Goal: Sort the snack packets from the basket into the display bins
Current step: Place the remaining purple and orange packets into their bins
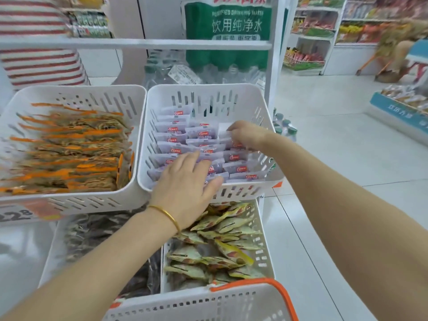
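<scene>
Reaching into the upper right display bin [240,89], both hands work among rows of pale purple packets [171,129] that stand on edge in three columns. The left hand [185,181], with a gold bangle [165,215] at the wrist, lies flat over the front rows of the middle column, its fingers straight and close together on the packet tops and its thumb across the bin's front rim. The right hand [243,134] is farther back, over the right column, its fingers curled and pinching the top edge of one of those packets. Each packet carries a red oval logo with white writing too small to read.

The white basket [208,302] with an orange handle [278,286] sits at the bottom edge of the view, below both arms; its contents are out of sight.

The neighbouring upper bin [76,93] holds orange and brown packets [69,154]. Below it, a price tag [16,215] reads "22.8". The lower right bin [261,251] holds yellow-green packets [220,228], and dark packets [104,232] lie to their left. Behind the bins, a green-labelled pack of water bottles [229,31] reads "PURIFIED DRINKING WATER" and "饮用纯净水".
</scene>
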`<action>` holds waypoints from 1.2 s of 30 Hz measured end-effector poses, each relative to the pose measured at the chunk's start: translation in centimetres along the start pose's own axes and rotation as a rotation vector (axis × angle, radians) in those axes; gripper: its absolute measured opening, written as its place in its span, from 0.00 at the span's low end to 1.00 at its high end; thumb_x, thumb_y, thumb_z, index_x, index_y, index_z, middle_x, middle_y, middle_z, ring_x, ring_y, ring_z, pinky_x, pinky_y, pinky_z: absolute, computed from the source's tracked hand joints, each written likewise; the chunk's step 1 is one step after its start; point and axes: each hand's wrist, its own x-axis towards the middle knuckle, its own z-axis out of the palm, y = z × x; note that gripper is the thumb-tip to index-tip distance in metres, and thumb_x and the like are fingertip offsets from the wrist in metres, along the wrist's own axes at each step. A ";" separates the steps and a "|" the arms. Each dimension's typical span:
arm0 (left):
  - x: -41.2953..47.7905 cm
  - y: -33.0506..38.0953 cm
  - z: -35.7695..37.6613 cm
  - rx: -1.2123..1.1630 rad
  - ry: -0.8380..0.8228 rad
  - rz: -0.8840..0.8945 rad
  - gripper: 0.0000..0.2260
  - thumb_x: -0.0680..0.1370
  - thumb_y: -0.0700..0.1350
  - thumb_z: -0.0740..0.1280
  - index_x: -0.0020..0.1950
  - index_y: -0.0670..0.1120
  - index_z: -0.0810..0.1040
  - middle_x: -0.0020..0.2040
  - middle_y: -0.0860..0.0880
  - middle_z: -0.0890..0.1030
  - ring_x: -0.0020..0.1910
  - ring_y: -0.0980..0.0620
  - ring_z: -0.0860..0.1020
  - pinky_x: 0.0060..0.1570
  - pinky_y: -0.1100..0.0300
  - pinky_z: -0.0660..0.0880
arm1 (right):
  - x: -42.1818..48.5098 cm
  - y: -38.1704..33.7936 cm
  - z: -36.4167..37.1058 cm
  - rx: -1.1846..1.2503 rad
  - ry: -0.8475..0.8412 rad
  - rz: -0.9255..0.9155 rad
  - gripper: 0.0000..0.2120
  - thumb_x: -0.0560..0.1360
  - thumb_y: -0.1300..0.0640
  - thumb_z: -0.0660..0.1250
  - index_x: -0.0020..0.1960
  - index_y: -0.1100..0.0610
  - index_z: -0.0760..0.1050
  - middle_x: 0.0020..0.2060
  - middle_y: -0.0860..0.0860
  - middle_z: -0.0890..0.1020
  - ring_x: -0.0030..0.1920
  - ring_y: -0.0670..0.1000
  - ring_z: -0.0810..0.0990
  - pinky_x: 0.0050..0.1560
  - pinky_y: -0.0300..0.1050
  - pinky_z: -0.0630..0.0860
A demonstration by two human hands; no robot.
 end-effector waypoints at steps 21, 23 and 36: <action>-25.7 -1.1 2.1 -0.164 -0.393 0.086 0.28 0.73 0.60 0.48 0.63 0.47 0.74 0.68 0.45 0.70 0.68 0.45 0.65 0.67 0.51 0.63 | -24.2 -0.6 17.5 -0.276 -0.271 -0.316 0.18 0.76 0.63 0.58 0.66 0.58 0.69 0.63 0.57 0.71 0.61 0.58 0.71 0.57 0.52 0.71; -27.9 -1.1 2.9 -0.085 -0.492 0.141 0.24 0.73 0.57 0.52 0.57 0.46 0.78 0.62 0.43 0.76 0.62 0.41 0.73 0.60 0.48 0.71 | -24.8 1.9 22.0 -0.304 -0.532 -0.148 0.17 0.78 0.63 0.57 0.67 0.59 0.68 0.64 0.58 0.71 0.61 0.58 0.72 0.56 0.48 0.72; -31.6 -1.5 5.9 0.015 -0.681 0.085 0.17 0.81 0.51 0.56 0.68 0.48 0.67 0.70 0.50 0.64 0.69 0.49 0.59 0.67 0.55 0.63 | -26.8 12.7 36.5 -0.590 -0.379 0.296 0.27 0.75 0.60 0.63 0.71 0.60 0.56 0.57 0.59 0.75 0.59 0.60 0.72 0.50 0.51 0.72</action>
